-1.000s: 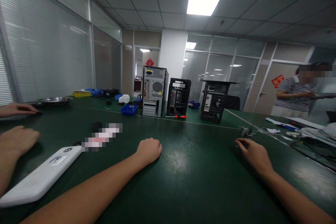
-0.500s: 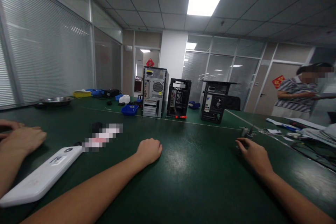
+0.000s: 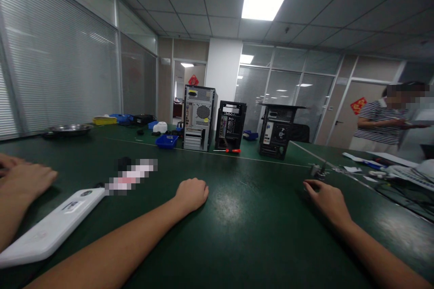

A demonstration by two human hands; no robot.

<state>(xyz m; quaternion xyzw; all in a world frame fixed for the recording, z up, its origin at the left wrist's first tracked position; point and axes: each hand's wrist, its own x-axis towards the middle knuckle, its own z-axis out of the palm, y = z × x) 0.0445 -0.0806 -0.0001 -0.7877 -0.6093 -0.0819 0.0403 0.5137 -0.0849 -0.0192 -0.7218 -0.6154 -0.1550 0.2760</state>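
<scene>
My left hand (image 3: 191, 194) rests on the green table (image 3: 257, 244), its fingers curled under into a loose fist, with nothing visible in it. Farther right, my right hand (image 3: 330, 199) also lies on the table, half curled. A dark gap shows between its thumb and index finger, and I see no object in it. Just beyond that hand stand small metal parts (image 3: 318, 171), apart from the fingers as far as I can see. Left of my left forearm lies a white elongated device (image 3: 50, 230) with a label, joined to a pixelated strip.
Another person's hands (image 3: 29, 178) rest at the left edge. Across the table stand a silver computer case (image 3: 200, 119), two black cases (image 3: 231, 124) (image 3: 276, 128), a screwdriver (image 3: 233, 150), a blue tray (image 3: 167, 141) and a metal dish (image 3: 71, 130). Cables (image 3: 403, 194) lie right; a person (image 3: 383, 122) stands behind.
The view has shifted very slightly. Both of my hands stay in place on the table, and nothing has been picked up or put down.
</scene>
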